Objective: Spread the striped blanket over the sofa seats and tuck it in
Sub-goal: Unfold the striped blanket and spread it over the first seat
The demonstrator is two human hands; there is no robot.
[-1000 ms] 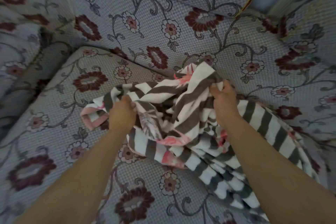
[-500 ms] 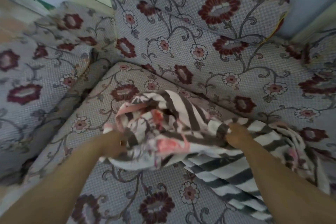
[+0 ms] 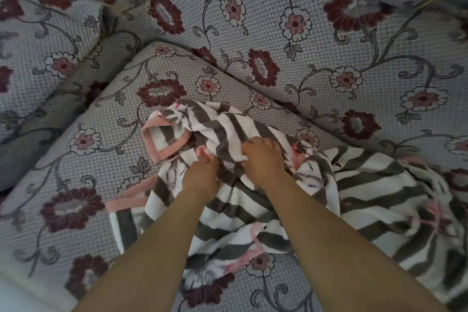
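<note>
1. The striped blanket [image 3: 367,185] lies in a crumpled heap on the seat cushion [image 3: 83,159] of the sofa, with grey and white stripes and a pink border. It is bunched, not spread flat.
2. The left hand [image 3: 202,172] is closed on a fold of the blanket, near a pink piece of the edge. Its fingers are curled into the cloth.
3. The right hand [image 3: 263,159] is just beside the left hand. Its fingers are bent and pinch a grey stripe of the same heap.
4. Most of the blanket trails to the right side of the seat, close to the backrest [image 3: 329,78].
5. The left part of the cushion is uncovered and shows its flower pattern.
</note>
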